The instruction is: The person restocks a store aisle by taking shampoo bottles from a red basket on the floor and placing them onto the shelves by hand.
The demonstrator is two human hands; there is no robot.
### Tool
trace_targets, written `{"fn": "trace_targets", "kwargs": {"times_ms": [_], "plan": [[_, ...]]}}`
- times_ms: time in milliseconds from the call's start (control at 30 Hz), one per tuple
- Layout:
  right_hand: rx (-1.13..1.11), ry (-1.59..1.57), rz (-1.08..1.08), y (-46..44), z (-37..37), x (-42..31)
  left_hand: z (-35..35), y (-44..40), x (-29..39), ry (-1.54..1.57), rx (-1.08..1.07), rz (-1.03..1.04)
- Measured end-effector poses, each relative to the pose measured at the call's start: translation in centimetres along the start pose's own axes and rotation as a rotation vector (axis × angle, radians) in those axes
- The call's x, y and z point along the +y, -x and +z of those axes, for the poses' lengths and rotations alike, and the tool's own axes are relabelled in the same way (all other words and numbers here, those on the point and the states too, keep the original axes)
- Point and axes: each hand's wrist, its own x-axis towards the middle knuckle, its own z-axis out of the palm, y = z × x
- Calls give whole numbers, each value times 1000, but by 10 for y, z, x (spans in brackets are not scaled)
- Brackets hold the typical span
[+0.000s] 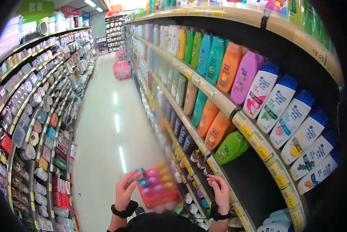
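Observation:
My left hand [126, 186] is above the aisle floor, fingers stretched out and holding nothing, beside a red plastic-wrapped pack [156, 199] of bottles with blue, purple and yellow tops. At the edge of the lower right shelf is my right hand [220, 188], its fingers loosely bent and apart, with nothing visible in it. Above and beyond it, a green bottle [232, 147] leans on its side next to orange bottles [217, 130]. White bottles with blue caps [278, 98] stand in a row on the shelf above. Both wrists wear black bands.
Shelves of boxes and containers [36, 98] line the left side. The pale aisle floor [104, 116] runs between both shelf rows. Farther along it sit pink-red wrapped packs [122, 70]. Price-tagged shelf edges [264, 150] curve close on the right.

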Motion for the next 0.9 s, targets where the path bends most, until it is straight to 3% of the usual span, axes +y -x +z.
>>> {"fn": "trace_targets", "kwargs": {"times_ms": [433,900], "plan": [[129,57,-23,38,-13,-5,24,-8,10,43,-177,-79],[373,335,-100,107,30,-44,-19,-25,22,56,-444,-83]]}}
